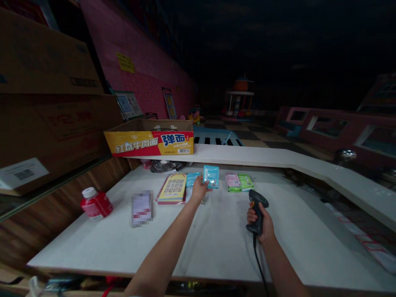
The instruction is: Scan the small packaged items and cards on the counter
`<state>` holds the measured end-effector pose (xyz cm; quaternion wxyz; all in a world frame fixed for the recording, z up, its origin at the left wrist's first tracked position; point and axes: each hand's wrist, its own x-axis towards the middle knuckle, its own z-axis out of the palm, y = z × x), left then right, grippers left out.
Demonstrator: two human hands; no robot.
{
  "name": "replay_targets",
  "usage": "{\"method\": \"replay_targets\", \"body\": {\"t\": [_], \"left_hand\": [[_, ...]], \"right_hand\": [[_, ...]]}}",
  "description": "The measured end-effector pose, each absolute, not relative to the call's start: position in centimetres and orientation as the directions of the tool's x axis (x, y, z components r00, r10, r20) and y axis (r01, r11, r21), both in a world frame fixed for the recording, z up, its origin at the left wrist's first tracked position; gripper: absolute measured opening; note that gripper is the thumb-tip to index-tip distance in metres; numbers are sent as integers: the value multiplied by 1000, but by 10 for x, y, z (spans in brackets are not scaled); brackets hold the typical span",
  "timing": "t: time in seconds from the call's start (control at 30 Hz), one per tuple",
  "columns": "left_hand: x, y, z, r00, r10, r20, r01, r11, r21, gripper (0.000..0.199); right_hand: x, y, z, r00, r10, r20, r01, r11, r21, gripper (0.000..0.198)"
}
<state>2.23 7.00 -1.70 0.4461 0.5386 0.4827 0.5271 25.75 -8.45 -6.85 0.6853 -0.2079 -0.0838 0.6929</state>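
Observation:
My left hand [200, 189] is closed on the lower left edge of a flat blue packet [211, 175] with a small printed code on it. More blue packets [192, 178] lie partly hidden behind that hand, beside a yellow sheet with printed codes [175, 185]. In my right hand [263, 220] is a black corded barcode scanner [256, 211], its head raised and its cable running down past the table's front edge. Between and beyond the hands rest pink packets [232, 180] and green packets [245, 182], side by side.
On the left of the white table [216, 247] stand a red bottle with a white cap [96, 203] and a blurred-out card [142, 208]. A yellow and red carton [151, 140] sits on the raised back ledge [241, 156]. Large brown boxes [52, 128] are stacked at far left.

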Motion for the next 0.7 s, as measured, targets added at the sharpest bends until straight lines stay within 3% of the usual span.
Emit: {"method": "replay_targets", "body": {"t": [0.07, 0.13, 0.27, 0.4, 0.53, 0.7], "left_hand": [[41, 52, -43, 129, 986, 102, -60, -95, 994, 23], [53, 36, -65, 187, 971, 148, -55, -140, 989, 24], [56, 21, -86, 112, 944, 310, 79, -319, 944, 22], [53, 22, -87, 117, 953, 279, 56, -287, 956, 23], [52, 24, -87, 103, 960, 260, 30, -265, 964, 17], [52, 22, -83, 87, 965, 248, 39, -252, 967, 13]], "right_hand": [[258, -83, -69, 31, 984, -178, -911, -45, -409, 31], [258, -82, -70, 39, 982, -187, -908, -43, -417, 31], [256, -83, -68, 43, 974, -222, -894, -62, -444, 33], [250, -86, -60, 90, 959, -268, -860, -61, -506, 35], [234, -92, -48, 198, 929, -313, -745, -65, -664, 36], [207, -119, -38, 297, 918, -263, -462, -103, -881, 47]]}}
